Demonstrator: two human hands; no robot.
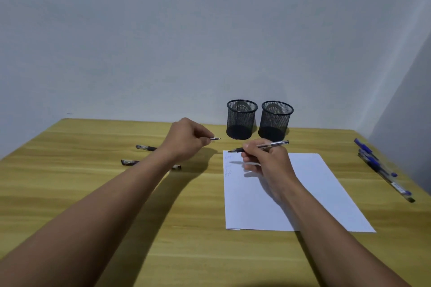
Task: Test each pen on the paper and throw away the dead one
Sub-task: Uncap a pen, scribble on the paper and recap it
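My right hand (263, 161) grips an uncapped clear pen (271, 145) with its tip just above the top left corner of the white paper (314, 193). Faint blue scribbles (228, 166) mark that corner. My left hand (186, 137), raised left of the paper, pinches a small dark pen cap (215, 139) with a silvery clip. Two black capped pens (144, 147) (128, 162) lie on the table at the left, partly hidden by my left forearm.
Two black mesh pen cups (241, 119) (276, 121) stand side by side at the back of the wooden table (93, 193), near the wall. Several blue pens (382, 170) lie along the table's right edge.
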